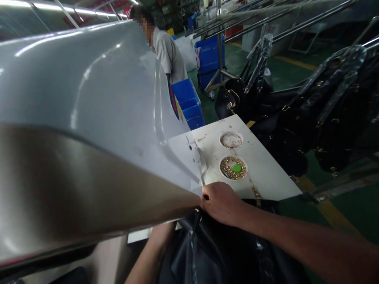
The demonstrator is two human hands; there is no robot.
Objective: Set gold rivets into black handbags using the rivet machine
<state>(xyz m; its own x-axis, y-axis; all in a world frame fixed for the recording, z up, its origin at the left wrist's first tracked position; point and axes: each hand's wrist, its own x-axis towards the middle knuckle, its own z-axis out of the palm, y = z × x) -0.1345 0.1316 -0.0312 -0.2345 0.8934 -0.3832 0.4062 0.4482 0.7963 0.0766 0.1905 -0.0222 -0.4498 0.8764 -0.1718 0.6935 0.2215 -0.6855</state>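
Note:
A black bag (219,252) with a shiny, leather-like surface hangs in front of me, clear plastic wrap on its strap and a small gold-coloured ring (197,215) near its top. My right hand (220,203) is closed in a fist at the bag's upper edge, gripping it beside the tip of the machine housing; the fingertips are hidden. Of my left hand (164,232) only the wrist and back part show, by the bag's left side. Its fingers are out of sight beneath the housing.
A large grey machine housing (112,98) fills the left. The white tabletop (266,177) has two round cups, one holding gold-coloured hardware (229,171) and a green disc (237,168). Wrapped black bags (334,122) hang at right. Behind are blue bins (188,100) and a person (170,51).

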